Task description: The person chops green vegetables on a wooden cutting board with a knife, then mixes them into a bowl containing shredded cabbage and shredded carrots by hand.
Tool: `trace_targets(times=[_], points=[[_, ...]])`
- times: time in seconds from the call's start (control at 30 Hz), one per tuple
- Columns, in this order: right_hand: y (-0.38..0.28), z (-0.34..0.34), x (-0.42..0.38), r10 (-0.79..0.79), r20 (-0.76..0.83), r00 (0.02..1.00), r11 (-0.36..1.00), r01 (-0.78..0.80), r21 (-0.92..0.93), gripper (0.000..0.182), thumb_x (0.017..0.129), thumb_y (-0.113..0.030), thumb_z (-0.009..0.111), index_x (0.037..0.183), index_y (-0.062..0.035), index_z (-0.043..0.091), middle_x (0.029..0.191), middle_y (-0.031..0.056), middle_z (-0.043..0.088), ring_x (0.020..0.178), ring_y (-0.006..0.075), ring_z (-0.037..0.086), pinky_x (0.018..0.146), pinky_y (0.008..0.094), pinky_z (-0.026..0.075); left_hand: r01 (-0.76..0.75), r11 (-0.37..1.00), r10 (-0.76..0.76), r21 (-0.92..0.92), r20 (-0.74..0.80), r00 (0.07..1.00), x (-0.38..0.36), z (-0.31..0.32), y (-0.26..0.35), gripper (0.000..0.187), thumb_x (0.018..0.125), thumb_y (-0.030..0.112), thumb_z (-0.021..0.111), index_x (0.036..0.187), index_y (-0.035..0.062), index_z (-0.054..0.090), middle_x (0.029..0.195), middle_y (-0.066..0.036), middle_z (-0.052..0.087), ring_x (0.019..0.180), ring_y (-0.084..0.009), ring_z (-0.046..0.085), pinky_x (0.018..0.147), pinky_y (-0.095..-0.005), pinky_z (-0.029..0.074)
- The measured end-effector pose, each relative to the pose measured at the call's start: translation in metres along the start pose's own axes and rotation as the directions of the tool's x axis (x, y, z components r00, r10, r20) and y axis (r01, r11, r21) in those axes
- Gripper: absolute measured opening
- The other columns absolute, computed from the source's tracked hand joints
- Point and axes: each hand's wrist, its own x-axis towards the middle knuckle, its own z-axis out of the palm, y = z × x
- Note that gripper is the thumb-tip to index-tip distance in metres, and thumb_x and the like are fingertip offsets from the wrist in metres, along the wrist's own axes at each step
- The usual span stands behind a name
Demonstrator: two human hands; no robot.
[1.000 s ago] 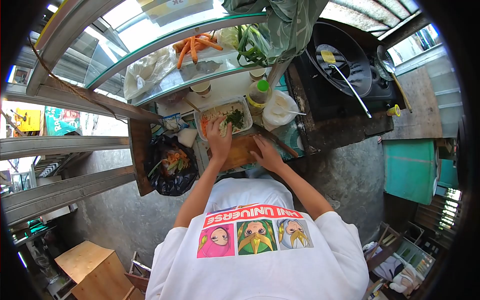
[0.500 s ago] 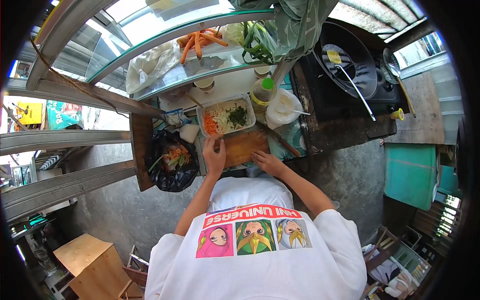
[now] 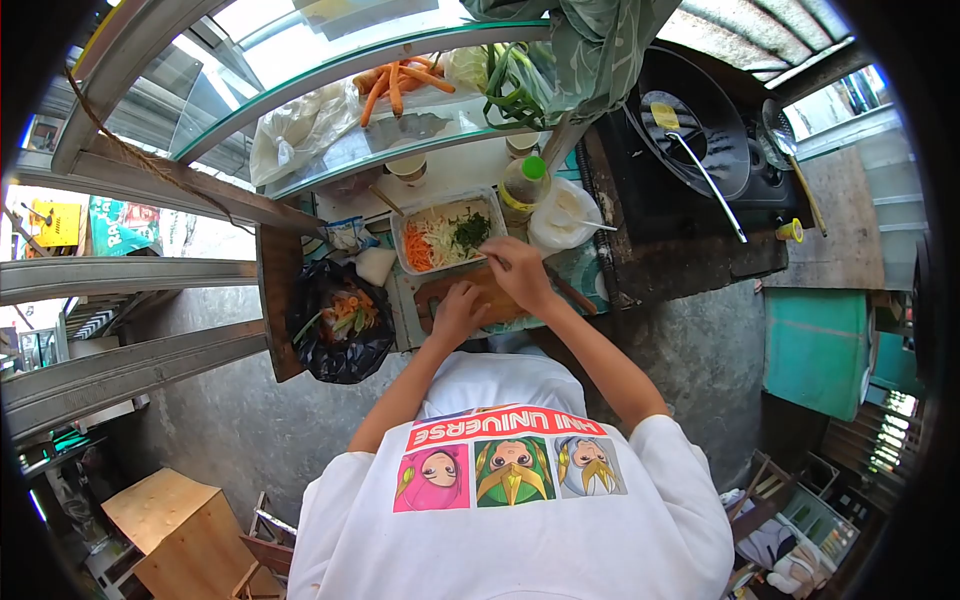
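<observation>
My left hand lies over the left part of the wooden board, fingers bent against its surface; whether it holds anything is not visible. My right hand is above the board's back edge, at the near right corner of a clear container. Its fingertips are pinched together beside the container, and any small item between them is too small to make out. Inside the container are shredded carrot, pale shredded vegetable and chopped greens.
Behind the board stand a green-capped bottle and a white bag with a spoon. A black bag of scraps hangs at the left. A stove with a wok is at the right, and a knife lies right of the board.
My right hand has moved from the board's right side up and left to the container's corner. My left hand has shifted right and down, onto the board.
</observation>
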Motion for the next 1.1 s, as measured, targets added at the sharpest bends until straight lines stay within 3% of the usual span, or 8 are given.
trace_targets(times=[0.27,0.43,0.57,0.77,0.87,0.97,1.07,1.1], points=[[0.015,0.007,0.027,-0.137,0.021,0.99,0.967,0.138,-0.214,0.011,0.075,0.001,0.064,0.086,-0.0011,0.064,0.075,0.013,0.06,0.069,0.0303,0.058,0.061,0.0367,0.046,0.012,0.999,-0.015,0.045,0.059,0.998,0.009,0.017,-0.01,0.017,0.078,0.018,0.066,0.085,0.0051,0.056,0.09,-0.009,0.054,0.09,-0.0303,0.055,0.073,-0.0409,0.048],[0.027,0.014,-0.03,0.136,-0.256,0.957,0.983,-0.163,-0.085,0.008,0.076,-0.004,0.067,0.083,-0.0013,0.063,0.073,0.0114,0.056,0.062,0.0259,0.055,0.057,0.0336,0.044,-0.047,0.996,0.04,0.074,0.088,0.995,0.01,0.017,-0.015,0.012,0.082,0.015,0.062,0.087,0.0069,0.055,0.087,-0.01,0.053,0.088,-0.0298,0.055,0.07,-0.041,0.049],[0.056,0.024,-0.068,0.231,-0.156,0.96,0.967,-0.244,-0.072,0.01,0.076,-0.004,0.067,0.083,-0.0008,0.062,0.075,0.0119,0.057,0.062,0.0261,0.056,0.057,0.0342,0.045,0.081,0.997,-0.082,0.017,0.063,0.995,0.021,-0.02,0.017,0.009,0.084,0.012,0.059,0.088,0.0068,0.053,0.087,-0.01,0.054,0.088,-0.0298,0.056,0.069,-0.0421,0.048],[0.063,0.035,-0.06,0.249,0.011,0.968,0.917,-0.232,-0.326,0.013,0.08,-0.012,0.063,0.086,-0.0008,0.06,0.082,0.015,0.058,0.073,0.0333,0.059,0.064,0.0411,0.048,0.127,0.986,-0.155,-0.113,-0.29,0.944,0.059,-0.06,0.012,0.022,0.083,0.003,0.056,0.105,0.0054,0.053,0.101,-0.014,0.053,0.093,-0.0336,0.053,0.076,-0.0409,0.045],[0.08,0.043,-0.061,0.206,0.089,0.975,0.904,-0.154,-0.398,0.012,0.081,-0.011,0.06,0.088,-0.0012,0.058,0.085,0.0164,0.058,0.078,0.036,0.058,0.067,0.0436,0.047,0.044,0.982,0.057,0.185,-0.508,0.86,0.066,-0.074,0.002,0.033,0.082,0.003,0.057,0.114,0.0065,0.053,0.108,-0.015,0.051,0.103,-0.0355,0.048,0.087,-0.0407,0.041],[0.082,0.035,-0.059,0.182,0.16,0.97,0.918,-0.11,-0.382,0.007,0.081,-0.007,0.057,0.087,-0.0015,0.056,0.085,0.017,0.058,0.079,0.0355,0.058,0.068,0.0435,0.047,0.222,0.973,-0.136,0.06,-0.628,0.766,0.059,-0.075,-0.019,0.034,0.082,0.01,0.062,0.114,0.0023,0.052,0.113,-0.017,0.052,0.115,-0.035,0.043,0.096,-0.039,0.034],[0.059,0.023,-0.053,0.091,0.155,0.984,0.962,-0.047,-0.268,0.011,0.081,-0.005,0.059,0.09,-0.0011,0.056,0.086,0.0164,0.058,0.079,0.0357,0.057,0.069,0.0425,0.048,0.37,0.926,-0.328,-0.07,-0.631,0.703,0.046,-0.074,-0.046,0.036,0.086,0.018,0.06,0.116,0.0005,0.051,0.109,-0.018,0.051,0.102,-0.0347,0.049,0.088,-0.0405,0.04],[0.046,0.018,-0.05,0.035,0.135,0.99,0.981,-0.008,-0.195,0.013,0.08,-0.005,0.06,0.092,-0.0019,0.057,0.086,0.0165,0.058,0.08,0.0349,0.058,0.07,0.042,0.048,0.431,0.87,-0.492,-0.241,-0.497,0.715,0.043,-0.074,-0.051,0.036,0.088,0.024,0.058,0.113,-0.0016,0.051,0.103,-0.018,0.053,0.094,-0.0347,0.051,0.084,-0.0403,0.042]])
